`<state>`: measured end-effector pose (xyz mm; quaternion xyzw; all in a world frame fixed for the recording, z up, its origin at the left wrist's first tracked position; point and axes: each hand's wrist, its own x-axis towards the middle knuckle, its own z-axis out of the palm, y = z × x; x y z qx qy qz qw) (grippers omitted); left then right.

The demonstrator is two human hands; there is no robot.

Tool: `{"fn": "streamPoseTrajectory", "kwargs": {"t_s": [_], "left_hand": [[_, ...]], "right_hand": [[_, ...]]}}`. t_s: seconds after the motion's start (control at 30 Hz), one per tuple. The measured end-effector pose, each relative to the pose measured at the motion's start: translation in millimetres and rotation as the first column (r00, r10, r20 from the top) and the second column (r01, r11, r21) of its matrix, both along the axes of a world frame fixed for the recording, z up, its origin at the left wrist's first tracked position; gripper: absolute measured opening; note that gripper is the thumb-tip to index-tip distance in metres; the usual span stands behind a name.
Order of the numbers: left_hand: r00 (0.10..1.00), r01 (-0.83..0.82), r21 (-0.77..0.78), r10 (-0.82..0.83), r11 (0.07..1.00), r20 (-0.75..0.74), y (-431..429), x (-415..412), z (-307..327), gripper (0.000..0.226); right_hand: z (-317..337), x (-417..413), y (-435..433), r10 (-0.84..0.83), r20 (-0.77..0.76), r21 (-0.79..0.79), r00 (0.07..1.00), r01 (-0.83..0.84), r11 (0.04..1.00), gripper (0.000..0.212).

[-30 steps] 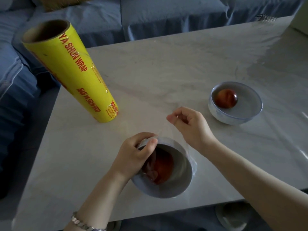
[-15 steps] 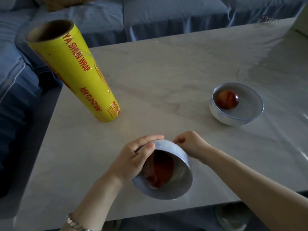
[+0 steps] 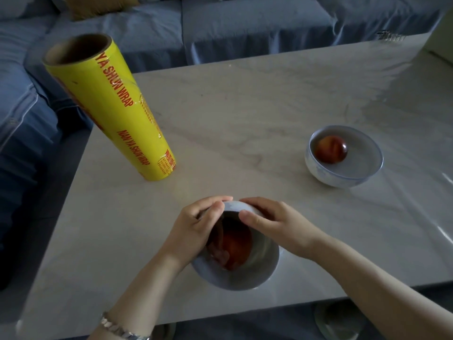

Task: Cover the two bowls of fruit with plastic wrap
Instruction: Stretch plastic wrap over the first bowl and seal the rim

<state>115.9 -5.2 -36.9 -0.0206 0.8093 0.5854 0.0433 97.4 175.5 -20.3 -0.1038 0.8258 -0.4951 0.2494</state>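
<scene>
A person's two hands work at the near bowl [image 3: 235, 268], which sits close to the front edge of a pale marble-patterned table [image 3: 245, 114] and holds a red fruit [image 3: 236, 249]. The left hand [image 3: 193, 229] curls over the bowl's left rim, its grip pressed against the edge with the thumb on top and the fingers wrapped down the outer wall. The right hand [image 3: 277, 224] lies across the far right rim, its grip flattened on the rim with the thumb pointing inward. A film of plastic wrap appears to cover the bowl's mouth, though it is too clear to trace its edges. A metal bracelet [image 3: 120, 330] circles the left wrist.

Well apart, toward the right side of the table, a second bowl [image 3: 343, 157] stands with another red fruit [image 3: 331, 149] inside; its top looks sealed under a smooth, faintly glossy sheet. A yellow roll of plastic wrap [image 3: 115, 106] with red lettering stands upright at the table's left, beyond the hands. A blue sofa [image 3: 245, 25] runs behind and to the left of the table.
</scene>
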Motion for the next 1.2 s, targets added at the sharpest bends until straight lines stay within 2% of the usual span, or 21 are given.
{"fn": "streamPoseTrajectory", "kwargs": {"t_s": [0.07, 0.13, 0.23, 0.3, 0.33, 0.4, 0.47, 0.53, 0.57, 0.67, 0.77, 0.87, 0.93, 1.03, 1.2], "left_hand": [[0.997, -0.08, 0.025, 0.08, 0.996, 0.02, 2.0, -2.1, 1.3, 0.016], [0.976, -0.213, 0.103, 0.208, 0.972, 0.059, 5.6, -3.5, -1.2, 0.024], [0.923, -0.377, 0.263, 0.335, 0.888, 0.19, 16.1, -3.4, -0.7, 0.032], [0.921, -0.373, 0.301, 0.309, 0.878, 0.238, 22.8, -1.0, -5.5, 0.033], [0.923, -0.356, 0.319, 0.277, 0.878, 0.267, 24.4, -0.2, -10.2, 0.033], [0.921, -0.308, 0.315, 0.198, 0.898, 0.336, 24.2, 1.8, -17.1, 0.042], [0.921, -0.238, 0.285, 0.122, 0.929, 0.371, 21.6, 2.0, -16.2, 0.044], [0.945, -0.141, 0.265, 0.05, 0.954, 0.324, 18.1, 0.0, -13.5, 0.034], [0.958, -0.082, 0.246, 0.008, 0.966, 0.287, 17.9, -1.6, -8.9, 0.032], [0.974, 0.048, 0.143, -0.078, 0.989, 0.213, 18.3, -7.8, 0.9, 0.03], [0.981, 0.048, 0.062, -0.058, 0.997, 0.186, 23.2, -11.3, 5.2, 0.016], [0.987, 0.044, 0.017, -0.046, 0.999, 0.156, 24.1, -10.8, 4.5, 0.017], [0.987, 0.055, -0.009, -0.053, 0.998, 0.153, 22.0, -9.0, 3.7, 0.029], [0.99, 0.048, -0.015, -0.045, 0.999, 0.131, 19.2, -5.0, 1.2, 0.045], [0.997, 0.013, -0.05, -0.009, 0.999, 0.076, 18.4, -2.3, -0.7, 0.028]], "right_hand": [[-1.2, 0.7, 6.4, -0.041, 0.034, -0.087, 0.999, 0.044, 0.995, 0.041], [-3.2, 5.8, 16.7, -0.081, 0.088, -0.176, 0.993, 0.095, 0.98, 0.044], [-6.1, 14.4, 28.2, -0.181, 0.181, -0.284, 0.967, 0.228, 0.931, 0.07], [-9.3, 16.7, 32.2, -0.254, 0.14, -0.278, 0.957, 0.284, 0.918, 0.092], [-10.7, 16.9, 33.8, -0.277, 0.12, -0.264, 0.953, 0.3, 0.917, 0.093], [-12.7, 15.9, 36.8, -0.303, 0.08, -0.214, 0.95, 0.313, 0.925, 0.078], [-15.6, 14.8, 38.8, -0.285, 0.018, -0.171, 0.958, 0.284, 0.944, 0.077], [-18.6, 13.6, 38.9, -0.225, -0.009, -0.159, 0.974, 0.221, 0.962, 0.086], [-18.9, 13.3, 38.4, -0.202, -0.012, -0.165, 0.979, 0.197, 0.966, 0.083], [-16.1, 9.8, 38.3, -0.146, 0.01, -0.192, 0.989, 0.145, 0.971, 0.055], [-5.1, 7.3, 39.5, -0.092, 0.037, -0.178, 0.995, 0.097, 0.979, 0.025], [-1.6, 2.1, 40.5, -0.081, 0.026, -0.141, 0.996, 0.084, 0.987, 0.036], [0.7, -0.4, 40.2, -0.075, 0.021, -0.133, 0.997, 0.077, 0.988, 0.042], [3.2, -0.8, 38.3, -0.048, 0.022, -0.145, 0.999, 0.051, 0.988, 0.023], [9.2, 0.4, 32.8, -0.059, -0.085, -0.021, 0.995, 0.058, 0.998, 0.013]]}}
